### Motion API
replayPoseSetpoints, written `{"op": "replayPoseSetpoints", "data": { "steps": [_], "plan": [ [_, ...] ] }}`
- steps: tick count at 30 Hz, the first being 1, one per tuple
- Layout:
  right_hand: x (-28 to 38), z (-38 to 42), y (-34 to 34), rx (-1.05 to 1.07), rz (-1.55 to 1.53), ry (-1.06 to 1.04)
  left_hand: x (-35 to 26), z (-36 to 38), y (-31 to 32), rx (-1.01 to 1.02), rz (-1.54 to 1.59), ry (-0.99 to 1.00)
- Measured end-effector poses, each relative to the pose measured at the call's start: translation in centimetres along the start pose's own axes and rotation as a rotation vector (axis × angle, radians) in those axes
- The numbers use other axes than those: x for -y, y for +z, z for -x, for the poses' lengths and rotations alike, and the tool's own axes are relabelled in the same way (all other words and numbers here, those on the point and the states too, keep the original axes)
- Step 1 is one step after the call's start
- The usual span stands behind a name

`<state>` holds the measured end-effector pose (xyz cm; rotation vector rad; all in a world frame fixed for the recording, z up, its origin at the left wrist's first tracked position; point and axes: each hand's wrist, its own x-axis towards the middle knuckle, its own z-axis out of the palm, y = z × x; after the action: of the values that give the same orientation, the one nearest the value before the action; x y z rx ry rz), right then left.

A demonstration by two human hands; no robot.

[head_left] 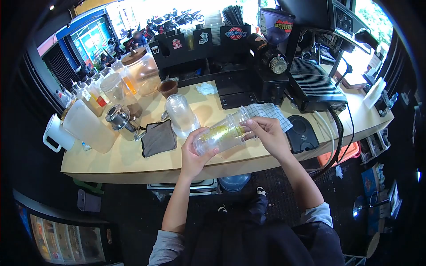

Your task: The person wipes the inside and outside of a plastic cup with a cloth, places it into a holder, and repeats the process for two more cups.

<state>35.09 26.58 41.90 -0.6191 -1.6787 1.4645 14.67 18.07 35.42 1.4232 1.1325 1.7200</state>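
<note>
Between my hands, a stack of clear plastic cups (222, 135) with yellow-green print lies tilted on its side above the counter's front edge. The fingers of my left hand (195, 150) wrap round its lower left end. At the rim end, my right hand (262, 133) grips the stack with thumb and fingers. Just behind my left hand stands another stack of clear cups or domed lids (181, 113), upside down on the counter. A folded dark grey cloth (159, 138) lies to its left, and a checked cloth (268, 113) sits behind my right hand.
The wooden counter (111, 165) carries metal pots (119, 117), a white pitcher (57, 135), a large translucent jug (87, 126) and several bottles at the left. At the right are a coffee grinder (270, 57), an espresso machine (316, 84) and a round black pad (302, 132). A black organizer (202, 46) stands behind.
</note>
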Motion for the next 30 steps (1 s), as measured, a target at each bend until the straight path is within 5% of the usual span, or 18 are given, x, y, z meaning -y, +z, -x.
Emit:
{"op": "replayPoseSetpoints", "data": {
  "steps": [30],
  "plan": [
    [-0.2,0.4,0.8,-0.004,-0.058,0.020,-1.2,-0.1,0.3,0.028,-0.230,0.152]
  ]
}}
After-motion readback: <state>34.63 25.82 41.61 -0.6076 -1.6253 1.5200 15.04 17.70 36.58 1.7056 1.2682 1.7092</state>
